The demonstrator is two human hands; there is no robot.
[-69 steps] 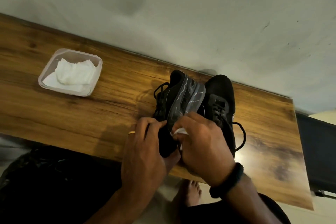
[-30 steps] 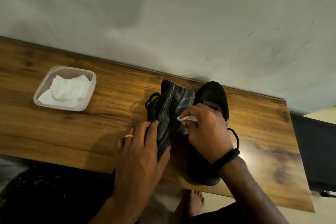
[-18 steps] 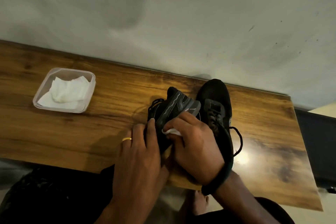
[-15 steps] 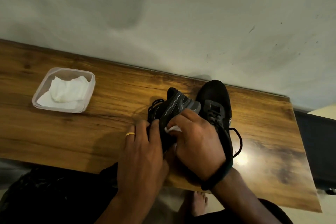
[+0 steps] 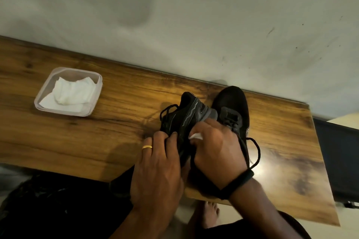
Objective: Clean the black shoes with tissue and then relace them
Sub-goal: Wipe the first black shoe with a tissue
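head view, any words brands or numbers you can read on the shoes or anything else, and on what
None legible.
Flat shoe: small white mark on its side, too blurred to read.
Held shoe: grey lines only, no letters.
Plastic tub, table: no text.

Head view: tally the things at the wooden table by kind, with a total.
Black lace-up shoes: 2 (tilted shoe, upright shoe)
Clear square plastic container: 1
White tissue: 2 lots (tissue heap in the container, sheets uncountable; tissue piece pinched in the right hand)
Total: 5
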